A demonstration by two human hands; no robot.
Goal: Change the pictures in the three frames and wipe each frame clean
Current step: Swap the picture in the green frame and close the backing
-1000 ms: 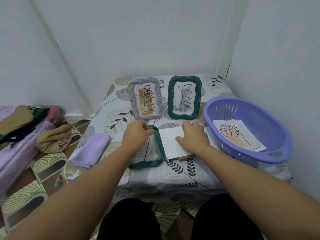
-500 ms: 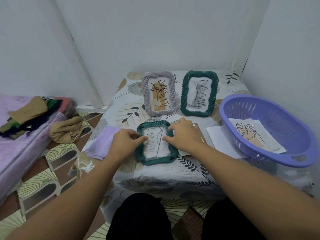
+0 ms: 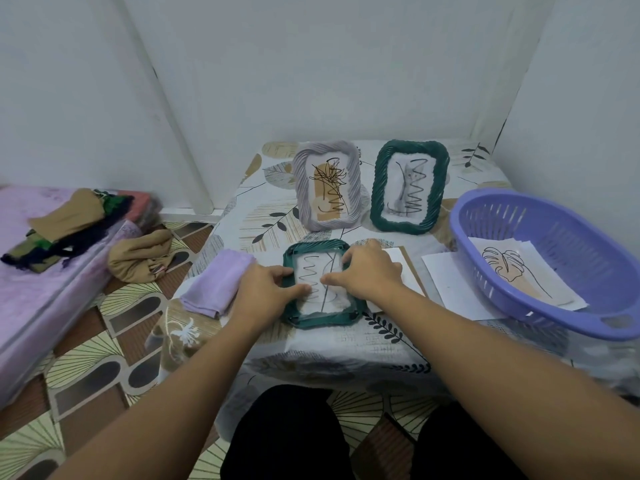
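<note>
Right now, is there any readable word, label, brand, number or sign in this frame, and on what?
None: no readable text anywhere.
Standing grey frame, standing green frame, flat green frame under the hands: line drawings only.
Sheet in the purple basket: a leaf drawing, no words.
Tablecloth: leaf pattern only.

Home bedroom: mattress (image 3: 41, 285) w/ clothes (image 3: 65, 226), patterned floor (image 3: 104, 358).

Head view, downward, close over table (image 3: 346, 344)
</note>
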